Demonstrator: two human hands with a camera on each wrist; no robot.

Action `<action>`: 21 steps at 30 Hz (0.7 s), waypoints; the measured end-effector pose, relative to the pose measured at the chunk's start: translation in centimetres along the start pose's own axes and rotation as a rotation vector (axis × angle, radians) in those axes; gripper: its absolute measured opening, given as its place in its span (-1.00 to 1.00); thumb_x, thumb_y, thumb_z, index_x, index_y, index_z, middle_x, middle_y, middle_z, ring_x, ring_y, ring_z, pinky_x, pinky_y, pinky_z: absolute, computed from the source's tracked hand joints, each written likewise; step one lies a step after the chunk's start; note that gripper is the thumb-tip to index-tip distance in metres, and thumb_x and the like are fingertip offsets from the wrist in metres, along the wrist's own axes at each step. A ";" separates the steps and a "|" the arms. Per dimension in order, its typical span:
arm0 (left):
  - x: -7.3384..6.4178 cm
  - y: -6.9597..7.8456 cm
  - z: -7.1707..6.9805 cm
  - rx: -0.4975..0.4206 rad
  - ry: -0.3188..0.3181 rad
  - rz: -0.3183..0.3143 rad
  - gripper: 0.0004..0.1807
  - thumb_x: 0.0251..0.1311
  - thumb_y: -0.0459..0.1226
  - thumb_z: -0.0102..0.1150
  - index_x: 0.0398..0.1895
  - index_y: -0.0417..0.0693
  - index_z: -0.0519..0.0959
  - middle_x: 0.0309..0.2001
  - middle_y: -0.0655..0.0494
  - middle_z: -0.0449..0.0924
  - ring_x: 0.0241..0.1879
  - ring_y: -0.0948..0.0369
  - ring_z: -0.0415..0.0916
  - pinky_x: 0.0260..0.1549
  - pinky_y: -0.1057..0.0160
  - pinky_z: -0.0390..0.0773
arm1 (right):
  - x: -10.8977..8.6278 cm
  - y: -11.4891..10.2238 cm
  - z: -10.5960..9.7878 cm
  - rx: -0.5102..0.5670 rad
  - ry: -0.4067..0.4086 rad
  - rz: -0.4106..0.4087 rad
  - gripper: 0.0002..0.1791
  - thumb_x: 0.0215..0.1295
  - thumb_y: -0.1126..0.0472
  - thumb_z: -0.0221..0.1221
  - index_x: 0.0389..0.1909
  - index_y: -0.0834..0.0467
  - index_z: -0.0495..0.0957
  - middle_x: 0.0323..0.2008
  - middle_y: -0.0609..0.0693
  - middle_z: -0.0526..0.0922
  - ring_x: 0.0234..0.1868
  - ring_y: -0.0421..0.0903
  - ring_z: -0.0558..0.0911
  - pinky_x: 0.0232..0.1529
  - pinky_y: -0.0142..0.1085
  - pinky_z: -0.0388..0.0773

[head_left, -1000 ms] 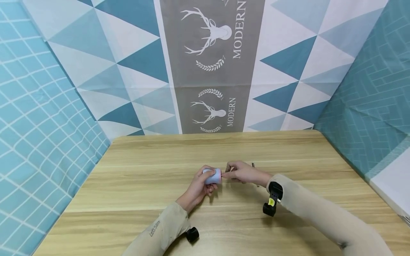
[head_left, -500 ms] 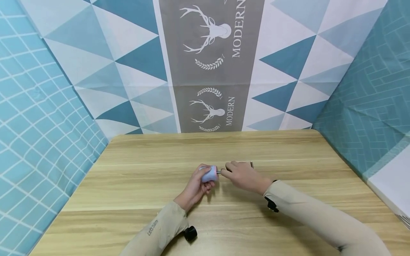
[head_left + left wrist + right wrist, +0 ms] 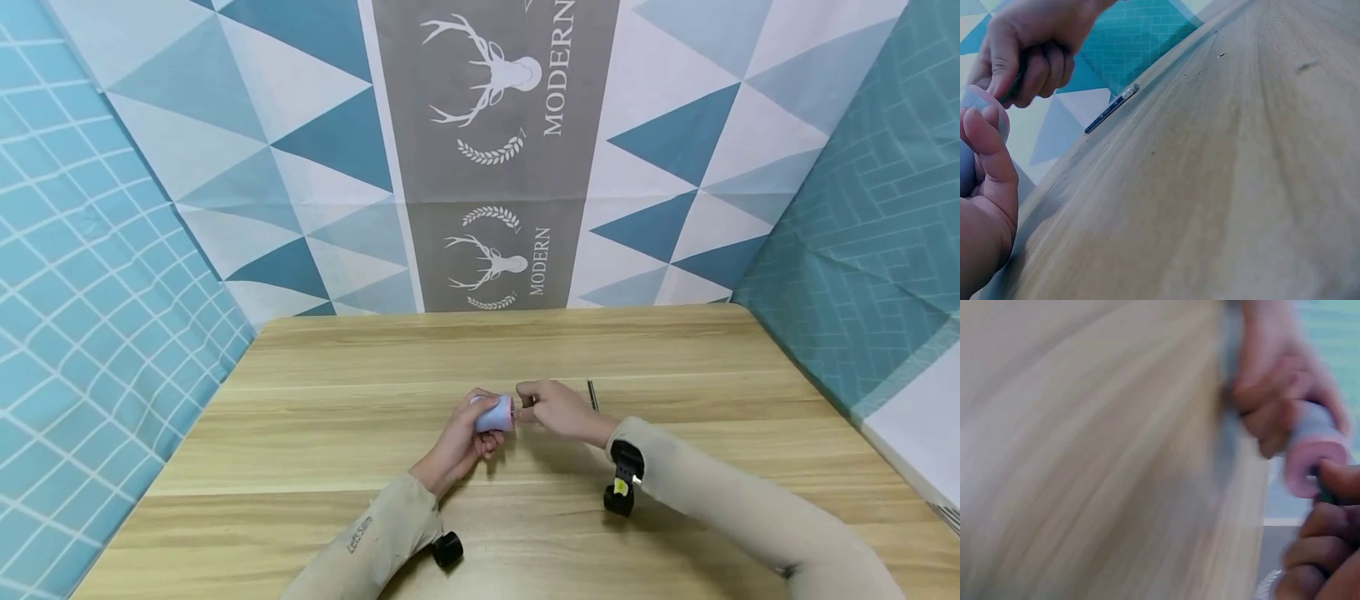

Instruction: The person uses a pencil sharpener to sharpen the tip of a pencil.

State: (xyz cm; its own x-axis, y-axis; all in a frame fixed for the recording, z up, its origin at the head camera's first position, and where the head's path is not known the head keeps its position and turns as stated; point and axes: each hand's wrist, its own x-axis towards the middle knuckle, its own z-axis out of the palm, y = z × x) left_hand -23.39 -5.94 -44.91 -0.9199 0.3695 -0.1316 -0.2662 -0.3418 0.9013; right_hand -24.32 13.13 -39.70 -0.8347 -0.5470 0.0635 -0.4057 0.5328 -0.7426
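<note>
My left hand (image 3: 467,429) grips a light blue cylinder (image 3: 492,417) lying on its side, thumb over its top. Its pink end (image 3: 1300,457) has a round dark hole and faces my right hand (image 3: 557,408). That hand holds a thin dark green stick (image 3: 1325,494), mostly hidden in the curled fingers, at the hole. In the left wrist view, the right hand's fingertips (image 3: 999,87) are right at the cylinder's end. The right wrist view is blurred.
A slim dark pen or pencil (image 3: 592,395) lies on the wooden table (image 3: 337,467) just behind my right wrist. Patterned cloth (image 3: 675,167) hangs beyond the far edge. A white surface (image 3: 918,425) stands at the right side.
Half a second ago my right hand was turned further over, with a stretch of the stick showing outside the cylinder. It has since rolled back, its fingers closer to the pink end.
</note>
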 end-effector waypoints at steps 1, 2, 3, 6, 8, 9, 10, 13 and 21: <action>0.0 0.0 0.0 0.007 0.002 0.002 -0.86 0.33 -0.18 0.03 -0.18 -0.01 0.37 -0.58 0.07 0.51 -0.76 0.33 0.37 -0.81 0.44 0.32 | 0.2 -0.1 -0.3 0.145 -0.054 0.103 -0.63 0.30 0.23 0.18 -0.62 0.08 0.22 -0.74 -0.16 0.19 -0.72 -0.24 0.13 -0.68 -0.40 0.06; 0.0 0.0 0.0 0.020 0.003 0.006 -0.87 0.33 -0.18 0.04 -0.17 -0.01 0.39 -0.58 0.06 0.52 -0.76 0.33 0.38 -0.81 0.43 0.33 | 0.3 -0.1 -0.6 0.292 -0.114 0.202 -0.63 0.31 0.24 0.15 -0.61 0.09 0.19 -0.75 -0.15 0.16 -0.73 -0.24 0.09 -0.69 -0.40 0.02; 0.0 0.0 0.0 0.036 0.002 0.007 -0.87 0.32 -0.18 0.06 -0.17 -0.01 0.41 -0.59 0.05 0.52 -0.77 0.32 0.38 -0.82 0.42 0.33 | 0.5 0.0 -0.8 0.424 -0.166 0.299 -0.63 0.33 0.25 0.12 -0.61 0.10 0.18 -0.76 -0.14 0.12 -0.75 -0.24 0.06 -0.71 -0.41 -0.02; 0.0 0.0 0.0 0.091 -0.013 0.006 -0.87 0.32 -0.19 0.08 -0.15 -0.01 0.45 -0.62 0.02 0.53 -0.76 0.29 0.39 -0.82 0.40 0.34 | 0.6 0.4 -1.4 0.668 -0.295 0.498 -0.66 0.40 0.26 0.03 -0.56 0.10 0.15 -0.76 -0.16 0.06 -0.78 -0.30 0.02 -0.75 -0.45 -0.10; 0.1 0.0 -0.1 0.117 -0.020 0.012 -0.85 0.32 -0.19 0.09 -0.13 -0.02 0.45 -0.63 0.02 0.53 -0.76 0.29 0.39 -0.82 0.39 0.34 | 0.5 0.6 -1.5 0.726 -0.338 0.537 -0.69 0.44 0.26 -0.02 -0.52 0.10 0.16 -0.75 -0.18 0.04 -0.79 -0.33 0.02 -0.75 -0.47 -0.11; 0.1 0.0 -0.1 0.122 -0.024 0.014 -0.83 0.32 -0.18 0.08 -0.11 -0.02 0.45 -0.63 0.01 0.53 -0.76 0.29 0.39 -0.82 0.39 0.34 | 0.5 0.6 -1.5 0.722 -0.334 0.532 -0.69 0.43 0.26 -0.01 -0.52 0.10 0.16 -0.75 -0.18 0.04 -0.78 -0.32 0.03 -0.75 -0.47 -0.11; 0.2 0.0 -0.1 0.122 -0.026 0.018 -0.82 0.32 -0.18 0.08 -0.10 -0.02 0.44 -0.63 0.02 0.53 -0.76 0.29 0.38 -0.82 0.39 0.35 | 0.4 0.6 -1.6 0.705 -0.327 0.513 -0.69 0.42 0.25 0.00 -0.53 0.10 0.17 -0.75 -0.17 0.04 -0.78 -0.31 0.01 -0.74 -0.46 -0.10; 0.2 0.1 0.0 0.108 -0.026 0.029 -0.81 0.34 -0.17 0.07 -0.07 -0.02 0.44 -0.64 0.02 0.53 -0.76 0.29 0.37 -0.82 0.40 0.36 | 0.2 0.4 -1.8 0.598 -0.270 0.423 -0.67 0.39 0.22 0.08 -0.55 0.12 0.21 -0.75 -0.13 0.09 -0.75 -0.25 0.01 -0.70 -0.41 -0.06; 0.0 0.1 -0.1 0.048 -0.037 0.029 -0.90 0.38 -0.21 0.02 -0.12 0.03 0.45 -0.64 0.05 0.54 -0.75 0.32 0.40 -0.80 0.41 0.38 | -1.0 0.4 -2.6 -0.096 -0.081 -0.153 -0.81 0.32 0.16 0.27 -0.20 0.18 0.53 -0.52 -0.12 0.49 -0.51 -0.23 0.41 -0.48 -0.34 0.42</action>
State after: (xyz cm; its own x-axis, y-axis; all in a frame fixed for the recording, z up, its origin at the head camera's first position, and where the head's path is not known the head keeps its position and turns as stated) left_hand -23.43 -6.05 -44.86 -0.9155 0.3920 -0.0903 -0.2244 -0.3114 0.9234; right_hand -24.66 15.55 -38.33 -0.7293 -0.6746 0.1141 -0.5624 0.4963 -0.6613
